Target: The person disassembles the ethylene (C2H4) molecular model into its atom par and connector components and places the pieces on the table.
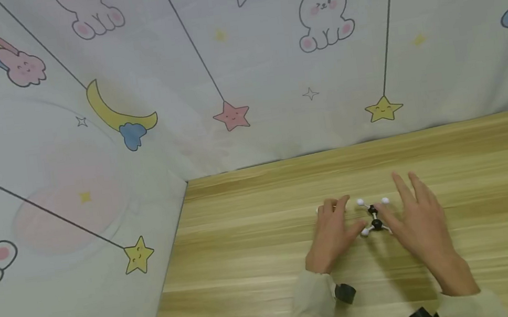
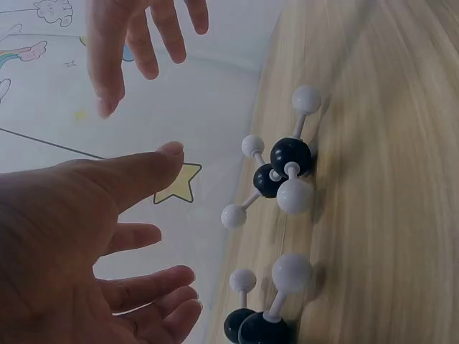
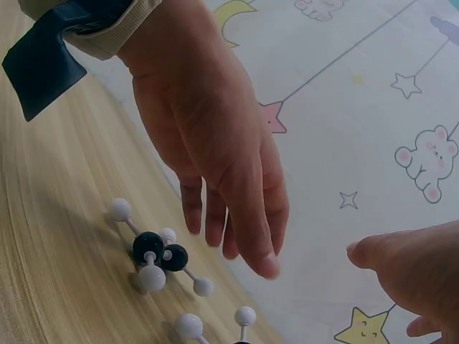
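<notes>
A ball-and-stick molecular model (image 1: 377, 224) of black and white balls lies on the wooden table between the hands. In the left wrist view the same model (image 2: 290, 156) shows two black balls with white balls on short sticks. A second model (image 2: 264, 331) of the same kind lies beside it, cut off by the bottom edge; in the head view the left hand mostly hides it. My left hand (image 1: 333, 232) hovers over that second model, fingers loosely bent and holding nothing. To the right of the first model, my right hand (image 1: 422, 222) has its fingers extended and grips nothing.
The wood-grain table (image 1: 237, 255) reaches back to a pale cloth wall (image 1: 279, 129) printed with rabbits and stars. Another cloth panel (image 1: 74, 286) borders the table's left side. Each wrist wears a small black camera (image 1: 345, 293).
</notes>
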Demonstrator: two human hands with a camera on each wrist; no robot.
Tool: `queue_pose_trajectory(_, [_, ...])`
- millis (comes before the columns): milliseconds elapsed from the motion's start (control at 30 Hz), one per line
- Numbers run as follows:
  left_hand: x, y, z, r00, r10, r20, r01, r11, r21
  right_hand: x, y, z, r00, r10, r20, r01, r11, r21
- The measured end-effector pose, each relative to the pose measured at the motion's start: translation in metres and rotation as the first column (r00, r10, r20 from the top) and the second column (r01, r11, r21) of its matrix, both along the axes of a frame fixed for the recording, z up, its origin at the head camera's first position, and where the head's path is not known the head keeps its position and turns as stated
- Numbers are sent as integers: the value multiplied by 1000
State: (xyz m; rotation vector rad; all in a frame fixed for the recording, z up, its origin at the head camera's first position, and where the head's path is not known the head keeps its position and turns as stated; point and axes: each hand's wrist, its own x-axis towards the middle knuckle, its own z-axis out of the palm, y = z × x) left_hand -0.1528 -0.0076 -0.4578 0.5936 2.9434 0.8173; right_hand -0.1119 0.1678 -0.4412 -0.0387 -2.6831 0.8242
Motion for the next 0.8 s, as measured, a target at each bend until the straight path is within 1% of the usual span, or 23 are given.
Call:
queue_pose_trajectory(100, [-1,6,-1,999,-6,41,5,1000,11,0,2,0,1000,-9,14,9,1000,-24])
queue_pose_trajectory(200, [-3,11,-1,995,-7,98,4,999,32,-1,5,1,1000,-17,24,18,999,-45])
queue_pose_trajectory(300, [-5,17,-1,989,-7,147,1,999,43,-1,7,2,1000,-28,11,29,998,-59])
queue_pose_trajectory(500, [-8,26,-4,975,11,221,-20,999,38,-2,8,2,999,-37,-9,36,996,-80])
queue_pose_trajectory(633, [-10,31,-4,968,-1,252,-8,999,32,-1,7,2,999,-42,-8,41,995,-95])
queue_pose_trajectory(733, [-12,35,-7,968,-3,249,0,1000,12,-1,6,1,999,-44,-9,43,994,-98])
queue_pose_trajectory(800, [-12,38,-8,971,6,240,-4,1000,-10,-1,6,1,999,-43,-9,42,994,-97])
